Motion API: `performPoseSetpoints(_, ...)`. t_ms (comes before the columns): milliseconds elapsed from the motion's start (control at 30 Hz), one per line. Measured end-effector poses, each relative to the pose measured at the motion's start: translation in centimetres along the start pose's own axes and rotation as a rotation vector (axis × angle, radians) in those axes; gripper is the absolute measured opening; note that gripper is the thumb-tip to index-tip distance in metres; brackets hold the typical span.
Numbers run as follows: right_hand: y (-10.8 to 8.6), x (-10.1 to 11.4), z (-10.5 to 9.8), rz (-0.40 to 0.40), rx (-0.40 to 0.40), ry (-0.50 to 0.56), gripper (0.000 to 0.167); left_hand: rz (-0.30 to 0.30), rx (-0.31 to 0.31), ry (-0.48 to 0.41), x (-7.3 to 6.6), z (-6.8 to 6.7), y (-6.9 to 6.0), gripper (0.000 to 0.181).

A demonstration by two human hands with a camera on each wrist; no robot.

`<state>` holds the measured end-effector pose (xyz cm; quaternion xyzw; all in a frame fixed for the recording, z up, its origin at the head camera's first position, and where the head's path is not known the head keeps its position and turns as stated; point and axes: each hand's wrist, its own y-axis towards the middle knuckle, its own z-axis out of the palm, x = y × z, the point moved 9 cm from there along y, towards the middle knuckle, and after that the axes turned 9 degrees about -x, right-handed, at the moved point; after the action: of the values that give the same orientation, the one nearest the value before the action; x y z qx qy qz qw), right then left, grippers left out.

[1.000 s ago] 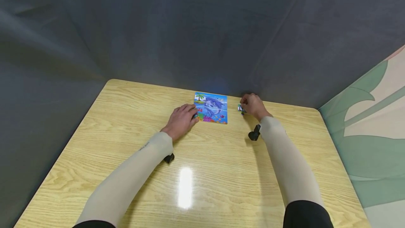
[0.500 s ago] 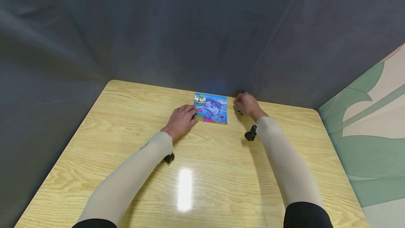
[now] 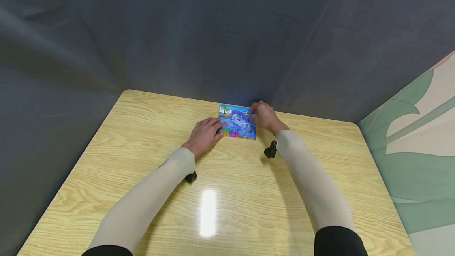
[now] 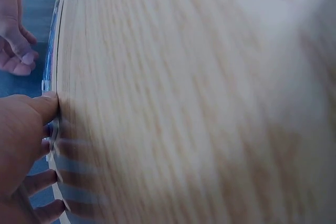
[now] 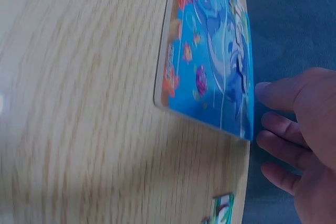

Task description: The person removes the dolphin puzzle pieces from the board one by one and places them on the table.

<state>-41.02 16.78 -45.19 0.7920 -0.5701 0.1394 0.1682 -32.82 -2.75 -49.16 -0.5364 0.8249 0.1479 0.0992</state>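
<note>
Resting at the left edge of the dolphin puzzle (image 3: 238, 125), your left hand (image 3: 203, 134) keeps its fingers apart, and its thumb touches the puzzle's edge. The puzzle lies flat on the wooden table (image 3: 227, 169), between your two hands. By the puzzle's far right corner is your right hand (image 3: 265, 115), thumb and fingers apart; whether it touches the puzzle, you cannot tell. Right of the puzzle, near it, lies a small picture piece (image 5: 223, 211).
</note>
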Motion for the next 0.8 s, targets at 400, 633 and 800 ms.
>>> performPoseSetpoints(400,0.4,2.0,1.2,-0.013,0.048,0.005,0.040,-0.006,0.002,0.009,0.2,-0.1,0.0,0.054)
performPoseSetpoints(633,0.8,2.5,2.2,0.007,0.084,-0.002,0.047,-0.005,0.003,0.002,0.2,-0.2,-0.1,0.053)
performPoseSetpoints(800,1.2,2.9,2.7,0.024,0.097,-0.042,0.051,-0.007,0.002,0.006,0.2,-0.2,-0.1,0.054)
